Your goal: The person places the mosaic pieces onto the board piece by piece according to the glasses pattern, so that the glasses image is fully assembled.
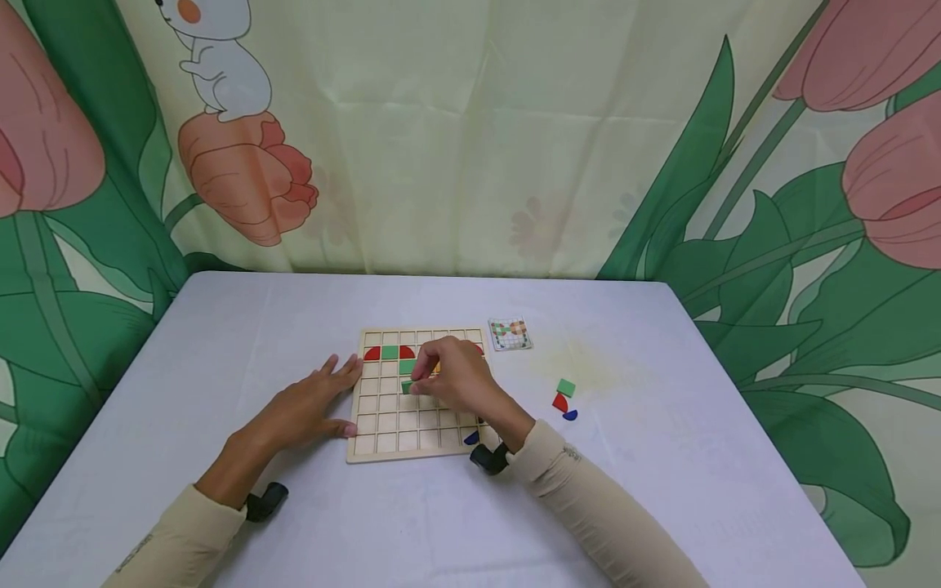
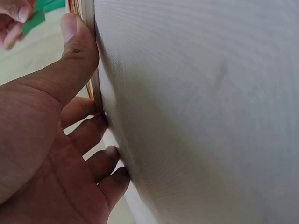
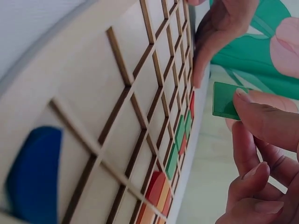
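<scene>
- In the head view, I saw the left hand (image 1: 305, 411) spread, gripping nothing, its fingertips touching the wooden board (image 1: 385, 442) at lower centre, apparently to steady it.
- The right hand (image 1: 459, 377) pinched a green square (image 3: 225, 100) near one edge above the board, probably to leave most of it exposed.
- A picture card (image 1: 510, 334) lay beside the board's upper right corner, presumably for easy viewing; loose pieces (image 1: 560, 403) lay right of centre, perhaps for reach.
</scene>
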Motion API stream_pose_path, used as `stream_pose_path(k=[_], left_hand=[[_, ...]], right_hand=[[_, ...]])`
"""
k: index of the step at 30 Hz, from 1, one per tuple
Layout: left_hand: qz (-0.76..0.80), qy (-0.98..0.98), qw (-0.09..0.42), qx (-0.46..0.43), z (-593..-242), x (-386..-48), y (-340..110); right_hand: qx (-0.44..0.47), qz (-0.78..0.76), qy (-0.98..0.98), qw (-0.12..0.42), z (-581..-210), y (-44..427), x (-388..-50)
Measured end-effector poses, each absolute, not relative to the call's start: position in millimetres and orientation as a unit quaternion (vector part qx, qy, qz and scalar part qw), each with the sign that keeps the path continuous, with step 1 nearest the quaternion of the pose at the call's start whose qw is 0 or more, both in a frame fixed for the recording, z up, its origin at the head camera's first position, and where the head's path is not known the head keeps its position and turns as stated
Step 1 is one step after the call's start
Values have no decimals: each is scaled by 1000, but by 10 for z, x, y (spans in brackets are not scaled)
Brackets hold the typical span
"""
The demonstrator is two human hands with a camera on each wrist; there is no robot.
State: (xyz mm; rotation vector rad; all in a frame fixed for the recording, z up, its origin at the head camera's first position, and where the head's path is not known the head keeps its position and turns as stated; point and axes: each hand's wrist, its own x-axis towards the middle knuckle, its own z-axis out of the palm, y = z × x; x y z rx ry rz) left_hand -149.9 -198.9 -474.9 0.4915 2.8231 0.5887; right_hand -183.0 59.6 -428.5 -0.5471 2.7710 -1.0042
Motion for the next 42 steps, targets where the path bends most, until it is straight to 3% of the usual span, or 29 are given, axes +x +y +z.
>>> stream_pose_path(k=[29, 42], left_hand=[[211, 953, 98, 196, -4731, -1496, -2043], [206, 955, 102, 187, -4739, -1512, -2016]], right_hand=[[-165, -337, 919, 120, -4395, -42, -2240], [-147, -311, 932, 111, -4483, -113, -2303]])
